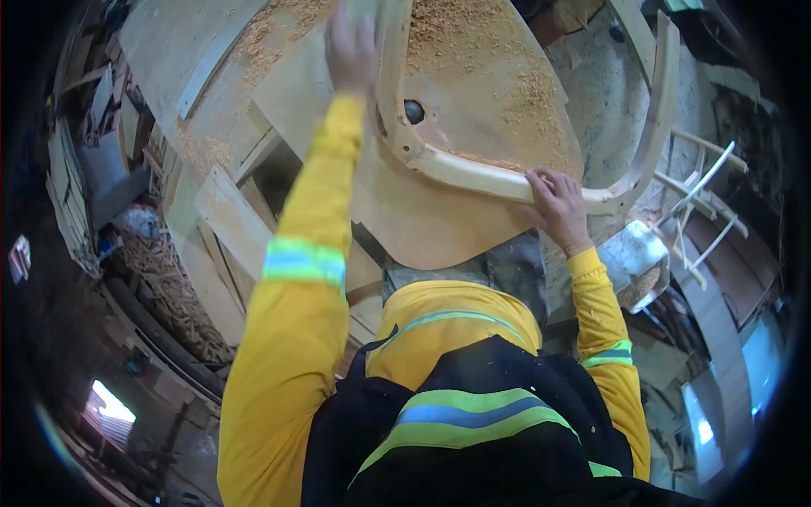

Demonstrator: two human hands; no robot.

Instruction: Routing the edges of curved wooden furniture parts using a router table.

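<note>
1. The curved wooden frame (473, 173) lies on the counter (431, 232), its right limb overhanging.
2. The right hand (559, 203) curls over its near rail; the left hand (351, 52) blurs beside the left limb, grip unclear.
3. Rail and 2 limbs appear joined; shavings (456, 29) suggest shaping is underway, remainder unclear.

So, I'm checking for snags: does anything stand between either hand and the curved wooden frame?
Nothing visible does. The right hand is already on the curved wooden frame. The left hand, blurred, is beside the frame's left side with no object visible between; whether it touches is unclear.
</note>
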